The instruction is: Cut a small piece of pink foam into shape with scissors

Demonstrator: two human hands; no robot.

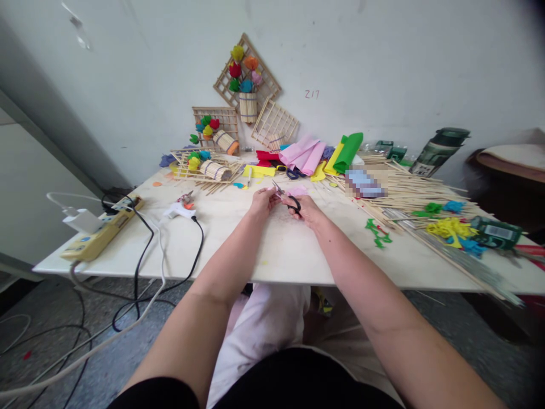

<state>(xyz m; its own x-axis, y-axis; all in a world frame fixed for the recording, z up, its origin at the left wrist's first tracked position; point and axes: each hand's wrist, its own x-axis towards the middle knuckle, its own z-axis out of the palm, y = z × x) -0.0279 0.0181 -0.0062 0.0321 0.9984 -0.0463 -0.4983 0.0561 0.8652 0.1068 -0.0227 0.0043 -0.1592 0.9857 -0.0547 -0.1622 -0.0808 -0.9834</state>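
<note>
Over the middle of the table (221,238) my right hand (307,210) grips black-handled scissors (293,205), its fingers in the loops. The blades point up and left, toward my left hand (264,202). That hand is closed in a pinch on what looks like a small pink piece (279,193), right beside the blades; its outline is mostly hidden by the fingers. Just behind the scissors lies a flat pink scrap (298,191). Farther back are folded pink sheets (304,156), a yellow sheet (259,171) and a rolled green sheet (349,152).
At left lie a power strip (96,236), a white glue gun (179,210) and trailing cords. Stick lattices with colourful flowers (244,85) lean on the wall. To the right are loose thin sticks (409,187), green cut pieces (377,234), yellow strips (451,228) and a green jar (496,233).
</note>
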